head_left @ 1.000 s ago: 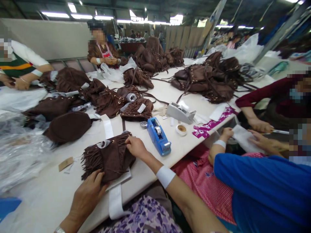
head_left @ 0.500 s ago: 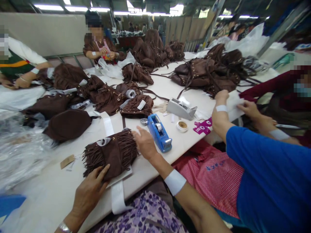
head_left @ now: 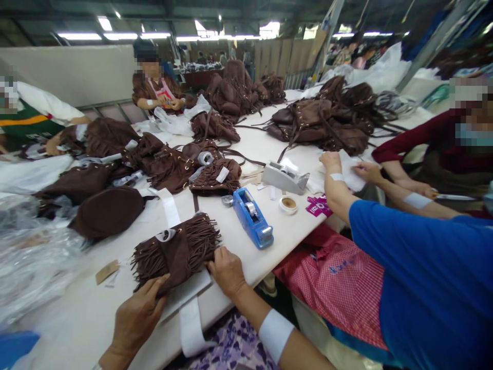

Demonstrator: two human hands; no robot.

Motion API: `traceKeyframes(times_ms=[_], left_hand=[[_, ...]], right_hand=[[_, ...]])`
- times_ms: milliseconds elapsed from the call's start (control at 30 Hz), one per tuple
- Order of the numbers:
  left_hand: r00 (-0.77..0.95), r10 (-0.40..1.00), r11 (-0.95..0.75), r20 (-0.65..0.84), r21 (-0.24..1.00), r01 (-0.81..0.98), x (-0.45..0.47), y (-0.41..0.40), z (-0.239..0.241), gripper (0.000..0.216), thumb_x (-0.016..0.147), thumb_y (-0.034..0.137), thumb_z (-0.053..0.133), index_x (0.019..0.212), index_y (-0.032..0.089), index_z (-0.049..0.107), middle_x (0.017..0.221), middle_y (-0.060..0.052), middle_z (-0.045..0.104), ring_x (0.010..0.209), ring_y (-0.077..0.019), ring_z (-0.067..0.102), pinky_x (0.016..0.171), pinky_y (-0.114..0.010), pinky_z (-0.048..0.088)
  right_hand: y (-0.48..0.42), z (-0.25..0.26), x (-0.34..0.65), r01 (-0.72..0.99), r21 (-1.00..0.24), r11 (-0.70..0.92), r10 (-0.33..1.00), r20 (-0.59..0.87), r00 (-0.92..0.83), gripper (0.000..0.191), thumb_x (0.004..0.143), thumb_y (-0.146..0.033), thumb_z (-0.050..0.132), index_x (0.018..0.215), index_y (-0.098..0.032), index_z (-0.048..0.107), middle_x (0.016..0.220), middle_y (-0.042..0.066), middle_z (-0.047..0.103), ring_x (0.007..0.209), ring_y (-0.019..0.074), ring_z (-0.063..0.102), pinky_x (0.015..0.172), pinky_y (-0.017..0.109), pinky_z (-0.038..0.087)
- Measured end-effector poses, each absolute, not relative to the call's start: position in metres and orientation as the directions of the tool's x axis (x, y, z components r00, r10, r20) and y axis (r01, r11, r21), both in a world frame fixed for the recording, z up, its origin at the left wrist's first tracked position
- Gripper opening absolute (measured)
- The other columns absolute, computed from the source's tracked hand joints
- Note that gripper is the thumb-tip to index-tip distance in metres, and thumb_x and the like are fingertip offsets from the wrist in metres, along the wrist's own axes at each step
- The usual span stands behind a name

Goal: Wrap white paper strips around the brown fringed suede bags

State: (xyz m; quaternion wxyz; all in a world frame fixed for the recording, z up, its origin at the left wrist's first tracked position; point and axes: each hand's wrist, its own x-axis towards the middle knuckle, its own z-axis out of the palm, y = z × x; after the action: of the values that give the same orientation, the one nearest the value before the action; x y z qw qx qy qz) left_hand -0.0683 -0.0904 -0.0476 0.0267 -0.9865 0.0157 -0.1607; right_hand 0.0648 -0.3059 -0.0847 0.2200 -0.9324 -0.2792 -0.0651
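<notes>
A dark brown fringed bag point(head_left: 179, 252) lies flat in front of me, a pale wrapped ring on its upper side. My left hand point(head_left: 136, 313) grips its near left edge, thumb and fingers closed on it. At the near right corner, my right hand point(head_left: 227, 270) has its fingers curled around the bag's edge. Under the bag a white sheet point(head_left: 188, 290) sticks out. A broad white strip point(head_left: 191, 326) runs beneath it and hangs over the table edge. To the left lies a brown paper tag point(head_left: 107, 272) on a string.
A blue tape dispenser point(head_left: 252, 218), a grey tape dispenser point(head_left: 285, 177) and a tape roll point(head_left: 288, 204) stand to the right. More brown bags point(head_left: 165, 159) lie beyond. Clear plastic point(head_left: 34, 252) covers the left side. A co-worker in a blue sleeve point(head_left: 416, 262) sits close on my right.
My right hand has come down from the fringe at the bag's right end to its near right corner, and its spread fingers have closed. My left hand stays at the near left edge.
</notes>
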Motion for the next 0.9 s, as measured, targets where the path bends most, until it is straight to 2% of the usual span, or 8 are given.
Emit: traceKeyframes(times_ms=[167, 300, 467, 567, 633, 733, 800, 900], left_hand=[[0.926, -0.034, -0.999, 0.376, -0.021, -0.029, -0.066, -0.087, -0.048, 0.032, 0.096, 0.032, 0.041, 0.114, 0.016, 0.063, 0.105, -0.006, 0.076, 0.078, -0.0178, 0.074, 0.061, -0.025, 0.054], [0.93, -0.001, -1.0, 0.367, 0.009, -0.005, -0.065, -0.087, -0.052, 0.031, 0.094, 0.03, 0.042, 0.111, 0.017, 0.065, 0.103, -0.006, 0.077, 0.075, -0.0189, 0.074, 0.059, -0.025, 0.054], [0.932, -0.008, -0.999, 0.362, 0.042, -0.025, -0.064, -0.094, -0.052, 0.03, 0.094, 0.03, 0.044, 0.11, 0.016, 0.065, 0.103, -0.006, 0.076, 0.08, -0.019, 0.074, 0.063, -0.025, 0.055], [0.937, -0.005, -0.999, 0.348, 0.034, -0.018, -0.063, -0.099, -0.049, 0.03, 0.095, 0.031, 0.043, 0.109, 0.015, 0.065, 0.101, -0.007, 0.076, 0.079, -0.0198, 0.074, 0.064, -0.026, 0.055], [0.953, 0.015, -1.0, 0.302, 0.025, 0.007, -0.063, -0.1, -0.048, 0.029, 0.094, 0.03, 0.044, 0.111, 0.017, 0.064, 0.103, -0.007, 0.075, 0.08, -0.0209, 0.073, 0.063, -0.027, 0.055], [0.973, 0.049, -0.997, 0.225, 0.064, 0.035, -0.064, -0.097, -0.046, 0.033, 0.092, 0.027, 0.045, 0.12, 0.018, 0.059, 0.111, -0.008, 0.074, 0.084, -0.0221, 0.073, 0.067, -0.029, 0.056], [0.977, 0.066, -0.991, 0.204, 0.127, 0.041, -0.065, -0.093, -0.045, 0.037, 0.091, 0.027, 0.045, 0.126, 0.019, 0.056, 0.115, -0.009, 0.072, 0.09, -0.0226, 0.073, 0.072, -0.03, 0.057], [0.979, 0.082, -0.978, 0.188, 0.204, 0.043, -0.064, -0.088, -0.044, 0.038, 0.093, 0.031, 0.044, 0.127, 0.02, 0.055, 0.118, -0.01, 0.072, 0.093, -0.0235, 0.073, 0.077, -0.032, 0.057]], right_hand=[[-0.312, -0.089, 0.068, 0.552, -0.373, -0.746, 0.494, 0.245, 0.834, 0.004, 0.093, -0.022, 0.053, 0.09, -0.019, 0.052, 0.088, 0.005, 0.062, 0.075, 0.0185, 0.06, 0.066, 0.029, 0.046], [-0.313, -0.086, 0.069, 0.508, -0.409, -0.758, 0.452, 0.232, 0.861, 0.002, 0.09, -0.019, 0.051, 0.09, -0.02, 0.052, 0.089, 0.003, 0.062, 0.075, 0.0173, 0.061, 0.065, 0.028, 0.045], [-0.314, -0.076, 0.068, 0.47, -0.431, -0.77, 0.419, 0.215, 0.882, 0.009, 0.089, -0.016, 0.049, 0.097, -0.018, 0.053, 0.092, 0.006, 0.064, 0.077, 0.0187, 0.064, 0.065, 0.028, 0.047], [-0.316, -0.071, 0.067, 0.522, -0.436, -0.733, 0.471, 0.229, 0.852, 0.036, 0.09, -0.026, 0.055, 0.122, -0.014, 0.047, 0.108, 0.011, 0.064, 0.09, 0.0209, 0.065, 0.072, 0.029, 0.05], [-0.314, -0.069, 0.07, 0.572, -0.4, -0.716, 0.536, 0.21, 0.818, 0.041, 0.091, -0.025, 0.054, 0.129, -0.013, 0.043, 0.109, 0.013, 0.065, 0.09, 0.0206, 0.066, 0.072, 0.029, 0.051], [-0.306, -0.07, 0.077, 0.618, -0.338, -0.709, 0.605, 0.159, 0.78, 0.022, 0.094, -0.01, 0.043, 0.112, -0.016, 0.054, 0.095, 0.01, 0.067, 0.077, 0.0179, 0.066, 0.067, 0.026, 0.049], [-0.303, -0.07, 0.081, 0.624, -0.331, -0.708, 0.612, 0.154, 0.776, 0.021, 0.094, -0.006, 0.04, 0.102, -0.017, 0.056, 0.091, 0.009, 0.067, 0.074, 0.0175, 0.066, 0.065, 0.026, 0.049], [-0.31, -0.064, 0.079, 0.602, -0.328, -0.729, 0.583, 0.166, 0.796, 0.019, 0.095, -0.01, 0.043, 0.109, -0.015, 0.054, 0.095, 0.01, 0.067, 0.078, 0.0195, 0.067, 0.068, 0.029, 0.051]])
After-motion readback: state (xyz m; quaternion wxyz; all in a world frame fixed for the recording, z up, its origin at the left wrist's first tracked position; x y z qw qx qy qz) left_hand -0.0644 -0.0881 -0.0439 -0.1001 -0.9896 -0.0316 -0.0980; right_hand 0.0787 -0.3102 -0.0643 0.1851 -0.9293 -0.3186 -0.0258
